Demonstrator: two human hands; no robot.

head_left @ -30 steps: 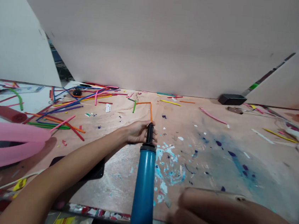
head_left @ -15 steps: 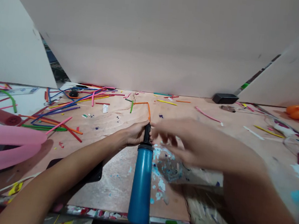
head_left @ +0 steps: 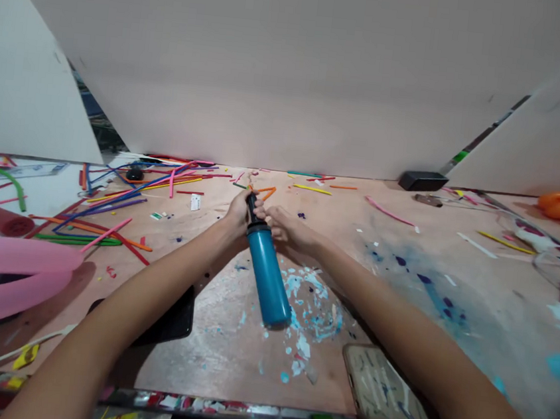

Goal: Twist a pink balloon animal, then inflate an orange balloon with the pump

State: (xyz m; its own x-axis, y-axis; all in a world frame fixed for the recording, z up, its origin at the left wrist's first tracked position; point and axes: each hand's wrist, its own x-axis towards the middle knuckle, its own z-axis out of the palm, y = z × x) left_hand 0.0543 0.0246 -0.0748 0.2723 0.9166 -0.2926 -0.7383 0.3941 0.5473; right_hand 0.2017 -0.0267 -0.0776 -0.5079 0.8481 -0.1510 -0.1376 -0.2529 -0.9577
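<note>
My left hand (head_left: 238, 209) is wrapped around the black nozzle end (head_left: 252, 208) of a blue hand balloon pump (head_left: 269, 278). The pump slants over the table, its wide end nearest me and lower right. A bent, uninflated orange modelling balloon (head_left: 269, 192) lies by the nozzle tip; its end goes in among my left fingers. Close against the right side of the pump's neck, my right hand (head_left: 290, 229) has its fingers curled. What those fingers hold, if anything, is hidden.
Loose modelling balloons (head_left: 103, 218) lie in a tangle at left, near an inflated pink balloon (head_left: 14, 261). A dark phone (head_left: 168, 321) lies under my left forearm, another phone in a clear case (head_left: 384, 387) at front right. A black box (head_left: 422, 180) stands by the back panel.
My right hand has come in from the right to the pump's neck. The pump has moved away from me and tilted, its nozzle now further left. The phone at front right is uncovered.
</note>
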